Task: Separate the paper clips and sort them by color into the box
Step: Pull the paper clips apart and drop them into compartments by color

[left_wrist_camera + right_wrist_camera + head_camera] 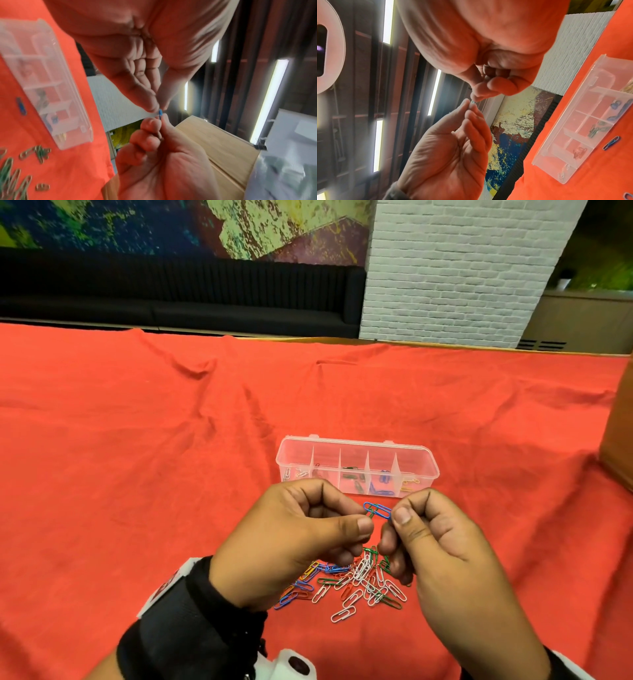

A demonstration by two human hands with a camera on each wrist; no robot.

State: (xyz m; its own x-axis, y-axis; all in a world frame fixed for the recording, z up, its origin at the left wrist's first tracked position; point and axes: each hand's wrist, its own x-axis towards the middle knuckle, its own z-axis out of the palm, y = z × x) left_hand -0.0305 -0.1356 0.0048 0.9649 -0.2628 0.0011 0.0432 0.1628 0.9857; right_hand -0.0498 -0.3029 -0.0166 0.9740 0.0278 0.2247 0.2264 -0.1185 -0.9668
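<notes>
- Left hand (pixel 301 537): pinches one end of linked blue wire paper clips (pixel 377 510).
- Right hand (pixel 442 542): pinches the other end (above the loose heap).
- Clear plastic compartment box (pixel 432 465): just beyond, on red-clothed counter (pixel 137 457).
- Mixed-colour loose paper clips (pixel 356 583): below the hands.

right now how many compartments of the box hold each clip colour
Compartments of the box by clip colour:
white clips: 1
red clips: 1
green clips: 1
blue clips: 1
yellow clips: 1
total: 5 compartments
Not counted: the held blue clips, pinched between the left hand and the right hand.
</notes>
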